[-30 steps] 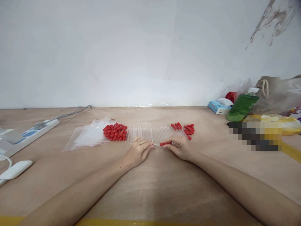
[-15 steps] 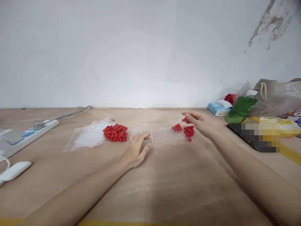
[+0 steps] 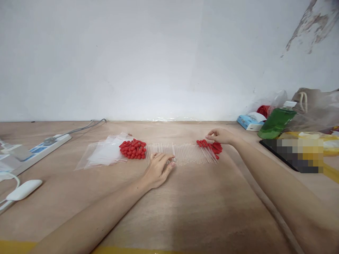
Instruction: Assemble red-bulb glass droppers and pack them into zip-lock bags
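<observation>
My left hand (image 3: pixel 160 169) rests palm down on a row of thin clear tubes (image 3: pixel 185 153), its fingers apart and stretched forward, thumb out to the right. Against the row's left end lies a dense cluster of red rubber bulbs (image 3: pixel 132 149), which look like dropper bulbs. At the right end, several droppers with red bulbs (image 3: pixel 202 143) lie slanted across the tubes, beside a small heap of red bulbs (image 3: pixel 216 147). My right hand (image 3: pixel 219 135) hovers just above them, fingers loosely bent and apart, with nothing visible in it.
Clear plastic bags (image 3: pixel 106 150) lie left of the red cluster. Farther left are a power strip (image 3: pixel 59 141) and a white plug-like piece (image 3: pixel 25 189). To the right stand a tissue pack (image 3: pixel 249 122), a green bottle (image 3: pixel 277 121) and a dark flat object (image 3: pixel 278 155).
My right hand has let go of the dropper it held, which now lies with the slanted ones. The left hand stays on the tubes; the whole view has shifted slightly.
</observation>
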Motion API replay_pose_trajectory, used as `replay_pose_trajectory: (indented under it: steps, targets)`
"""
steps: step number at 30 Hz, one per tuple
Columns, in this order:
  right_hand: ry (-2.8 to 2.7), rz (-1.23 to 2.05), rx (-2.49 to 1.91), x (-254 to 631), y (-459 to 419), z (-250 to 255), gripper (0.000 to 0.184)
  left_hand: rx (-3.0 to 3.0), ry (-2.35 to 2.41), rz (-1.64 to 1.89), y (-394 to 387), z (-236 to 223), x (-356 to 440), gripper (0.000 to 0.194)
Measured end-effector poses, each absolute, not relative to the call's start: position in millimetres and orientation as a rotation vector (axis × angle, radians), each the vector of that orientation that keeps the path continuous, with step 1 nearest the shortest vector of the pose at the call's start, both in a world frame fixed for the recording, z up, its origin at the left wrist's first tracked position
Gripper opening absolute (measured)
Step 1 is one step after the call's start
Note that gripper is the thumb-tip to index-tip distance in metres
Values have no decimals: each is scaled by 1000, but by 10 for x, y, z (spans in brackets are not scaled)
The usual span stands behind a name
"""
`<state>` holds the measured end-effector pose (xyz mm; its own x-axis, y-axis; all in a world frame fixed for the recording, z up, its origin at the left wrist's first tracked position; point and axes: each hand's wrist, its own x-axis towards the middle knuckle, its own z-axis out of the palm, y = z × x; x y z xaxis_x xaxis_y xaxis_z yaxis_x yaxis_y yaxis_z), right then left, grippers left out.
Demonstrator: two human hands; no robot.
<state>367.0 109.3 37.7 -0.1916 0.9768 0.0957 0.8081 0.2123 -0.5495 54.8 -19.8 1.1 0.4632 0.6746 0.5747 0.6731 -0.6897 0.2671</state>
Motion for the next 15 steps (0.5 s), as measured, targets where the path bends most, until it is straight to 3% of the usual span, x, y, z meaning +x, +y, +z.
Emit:
replay_pose_trajectory:
  steps: [4, 10, 15]
  targets:
    - [-1959, 218, -1648, 3804, 923, 321, 30, 2698, 1278, 1062, -211, 11, 564, 20]
    - [-2049, 274, -1609, 3828, 559, 151, 27, 2697, 1619, 1080, -84, 14, 636, 14]
    - [-1928, 286, -1648, 3732, 494, 39, 24, 2643, 1974, 940, 241, 83, 825, 24]
